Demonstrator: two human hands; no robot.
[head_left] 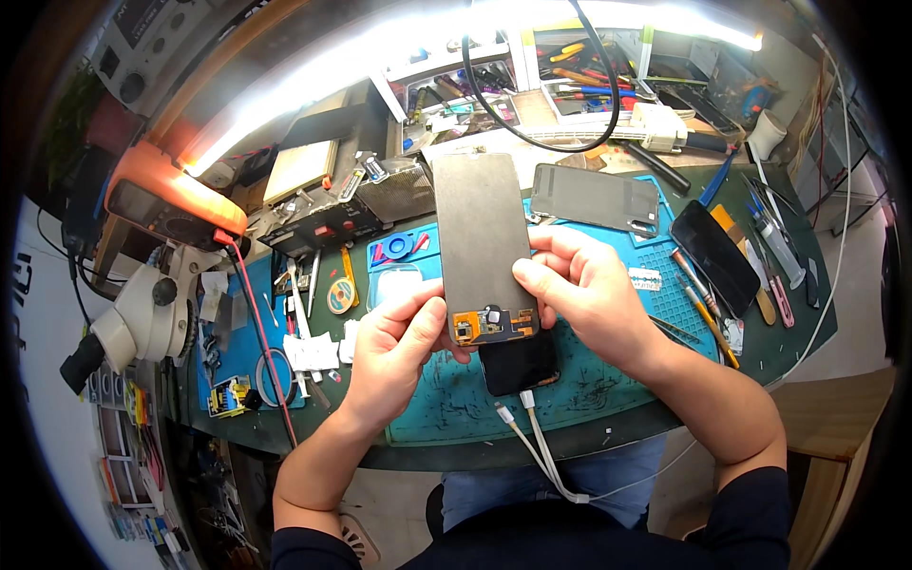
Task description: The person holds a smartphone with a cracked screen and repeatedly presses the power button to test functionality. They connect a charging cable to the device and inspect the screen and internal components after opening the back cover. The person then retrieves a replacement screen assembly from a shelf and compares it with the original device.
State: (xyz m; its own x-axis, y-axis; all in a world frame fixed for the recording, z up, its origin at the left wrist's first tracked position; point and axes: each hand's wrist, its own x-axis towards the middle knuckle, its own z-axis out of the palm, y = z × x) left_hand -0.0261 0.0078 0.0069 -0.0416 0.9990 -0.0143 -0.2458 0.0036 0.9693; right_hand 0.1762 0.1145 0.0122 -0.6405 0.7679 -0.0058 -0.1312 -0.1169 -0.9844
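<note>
Between my two hands I hold up a phone screen assembly (483,242), its dark grey back facing me and an orange flex circuit along its lower end. My left hand (404,347) pinches the lower left edge between thumb and fingers. On the right edge, my right hand (579,290) grips with the thumb on the back face. Below the assembly a black phone (518,366) lies on the blue work mat (446,418), its upper part hidden. A white charging cable (534,423) runs into its lower end; a second white plug lies beside it.
A dark phone panel (597,198) lies on the mat beyond my right hand. Farther right are another black phone (714,256), tweezers and pens. An orange multimeter (176,199) and a microscope part (138,309) stand left. A black cable loop (541,142) hangs over the bench's far side.
</note>
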